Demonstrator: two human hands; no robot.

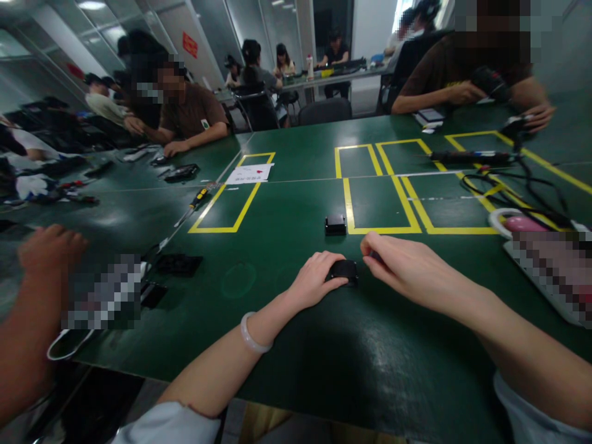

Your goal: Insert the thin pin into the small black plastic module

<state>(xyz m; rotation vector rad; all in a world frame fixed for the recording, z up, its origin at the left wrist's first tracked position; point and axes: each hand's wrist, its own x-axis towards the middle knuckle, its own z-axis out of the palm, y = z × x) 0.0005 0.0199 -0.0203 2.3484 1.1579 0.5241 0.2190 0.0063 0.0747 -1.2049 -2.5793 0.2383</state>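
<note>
My left hand [317,279], with a pale bracelet [253,333] at its wrist, is closed around a small black part with a curved top [345,270]. The part rests on the green table, and the fingers cover its left side. Just to the right, my right hand [402,262] hovers with thumb and fingers curled in a pinch. What lies between those fingertips, if anything, is hidden. Slightly farther away stands a similar small black block [335,225], touched by neither hand.
Yellow tape outlines [383,230] mark the green table [277,216]. A screwdriver [200,197] and a paper sheet [250,174] lie left of centre. Black cables [513,185] and a pale-edged device [550,283] are at right. Another person's arm [32,320] reaches in at left; co-workers sit opposite.
</note>
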